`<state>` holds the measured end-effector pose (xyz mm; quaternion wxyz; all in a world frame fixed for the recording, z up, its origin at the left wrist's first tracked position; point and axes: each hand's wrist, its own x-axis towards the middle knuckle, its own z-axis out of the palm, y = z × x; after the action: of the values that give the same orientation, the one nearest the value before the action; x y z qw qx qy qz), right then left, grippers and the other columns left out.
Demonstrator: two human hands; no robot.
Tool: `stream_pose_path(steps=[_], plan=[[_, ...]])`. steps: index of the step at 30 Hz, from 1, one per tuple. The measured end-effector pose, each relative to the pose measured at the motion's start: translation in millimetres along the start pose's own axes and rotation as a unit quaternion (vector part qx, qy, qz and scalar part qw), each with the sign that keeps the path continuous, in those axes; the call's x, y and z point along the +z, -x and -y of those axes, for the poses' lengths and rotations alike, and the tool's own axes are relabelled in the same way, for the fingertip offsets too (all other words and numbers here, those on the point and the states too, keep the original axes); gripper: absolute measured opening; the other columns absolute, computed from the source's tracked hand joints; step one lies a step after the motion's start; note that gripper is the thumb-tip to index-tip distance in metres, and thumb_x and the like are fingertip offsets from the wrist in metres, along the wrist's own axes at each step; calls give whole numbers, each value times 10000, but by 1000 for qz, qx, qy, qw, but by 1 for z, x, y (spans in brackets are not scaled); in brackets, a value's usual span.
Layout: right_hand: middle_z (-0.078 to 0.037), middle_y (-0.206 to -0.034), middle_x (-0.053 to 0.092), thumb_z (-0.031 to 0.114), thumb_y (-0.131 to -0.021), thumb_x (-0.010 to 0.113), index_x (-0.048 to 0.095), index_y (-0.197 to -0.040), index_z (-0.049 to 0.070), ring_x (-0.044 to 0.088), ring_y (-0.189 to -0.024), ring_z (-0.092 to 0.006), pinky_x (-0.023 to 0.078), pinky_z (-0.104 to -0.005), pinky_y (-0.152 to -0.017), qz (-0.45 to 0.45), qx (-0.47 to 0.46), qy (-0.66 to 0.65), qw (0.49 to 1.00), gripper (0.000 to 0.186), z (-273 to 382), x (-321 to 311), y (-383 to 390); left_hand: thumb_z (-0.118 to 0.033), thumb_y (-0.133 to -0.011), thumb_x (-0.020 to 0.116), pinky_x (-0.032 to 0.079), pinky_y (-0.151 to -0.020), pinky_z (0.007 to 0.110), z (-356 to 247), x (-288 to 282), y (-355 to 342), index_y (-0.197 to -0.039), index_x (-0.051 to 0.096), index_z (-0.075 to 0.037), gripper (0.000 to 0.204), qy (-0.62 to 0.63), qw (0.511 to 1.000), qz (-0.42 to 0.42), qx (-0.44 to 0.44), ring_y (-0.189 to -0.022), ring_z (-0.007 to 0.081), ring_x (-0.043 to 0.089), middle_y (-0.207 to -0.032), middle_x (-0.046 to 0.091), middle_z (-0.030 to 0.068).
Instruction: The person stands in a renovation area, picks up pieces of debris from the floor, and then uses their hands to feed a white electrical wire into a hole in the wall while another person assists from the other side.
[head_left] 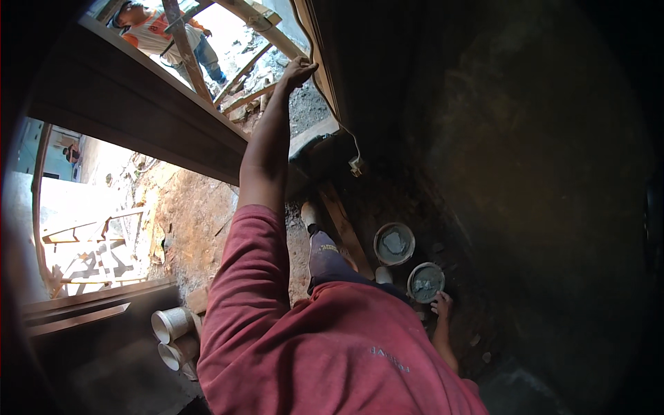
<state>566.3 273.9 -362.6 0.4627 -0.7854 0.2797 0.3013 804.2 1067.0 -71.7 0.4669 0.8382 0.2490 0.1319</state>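
My left arm, in a red sleeve, stretches forward and up to the wooden frame of an opening. There my left hand is closed, its fingers round a thin dark cable running along the frame. A pale plug-like end hangs at the lower end of a cord. Low on the right, my right hand hangs with loosely bent fingers, seemingly holding nothing. It overlaps the rim of a round bucket of grey mortar; whether it touches is unclear. Another bucket of grey mortar stands beyond.
A wooden plank lies beside my feet. Two pale cylindrical containers lie at the lower left. Past a broad dark beam, a person stands outside among timber poles and rubble. A dark wall rises at the right.
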Motion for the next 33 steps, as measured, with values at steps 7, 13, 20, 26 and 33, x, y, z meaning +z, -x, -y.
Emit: stream_pose_path(steps=[7, 13, 20, 26, 33], plan=[[8, -616, 529, 242, -846, 662, 564, -861, 141, 487, -503, -106, 424, -294, -439, -34, -96, -26, 994, 142, -37, 13, -56, -518, -761, 693, 489, -689, 409, -31, 2, 1, -942, 536, -16, 556, -71, 964, -224, 122, -825, 305, 626, -863, 613, 182], [7, -661, 589, 298, -859, 637, 644, -881, 117, 517, -511, -112, 434, -307, -447, 43, -64, 42, 996, 182, 72, 34, -26, -555, -814, 621, 504, -703, 363, -127, -27, 30, -1050, 560, 29, 632, 118, 936, -306, 130, -805, 241, 639, -855, 644, 163], [4, -666, 594, 305, -860, 633, 647, -889, 113, 523, -513, -114, 437, -309, -451, 51, -202, 76, 975, 195, 209, 64, 0, -508, -825, 641, 508, -698, 327, -206, -73, 33, -1166, 520, 56, 670, 204, 919, -259, 218, -807, 222, 636, -922, 645, 174], [3, -670, 599, 312, -861, 630, 650, -895, 109, 527, -515, -116, 440, -310, -454, 56, -300, 88, 948, 207, 296, 86, 42, -485, -784, 681, 507, -820, 355, -258, -87, 47, -1257, 449, 65, 762, 215, 913, -237, 252, -960, 263, 630, -1068, 621, 206], [1, -676, 604, 320, -862, 626, 652, -903, 104, 532, -516, -118, 443, -312, -458, 66, -381, 98, 917, 221, 383, 111, 75, -339, -761, 725, 490, -811, 366, -242, -81, 47, -1096, 532, 54, 551, 125, 919, -284, 241, -924, 300, 625, -964, 640, 185]])
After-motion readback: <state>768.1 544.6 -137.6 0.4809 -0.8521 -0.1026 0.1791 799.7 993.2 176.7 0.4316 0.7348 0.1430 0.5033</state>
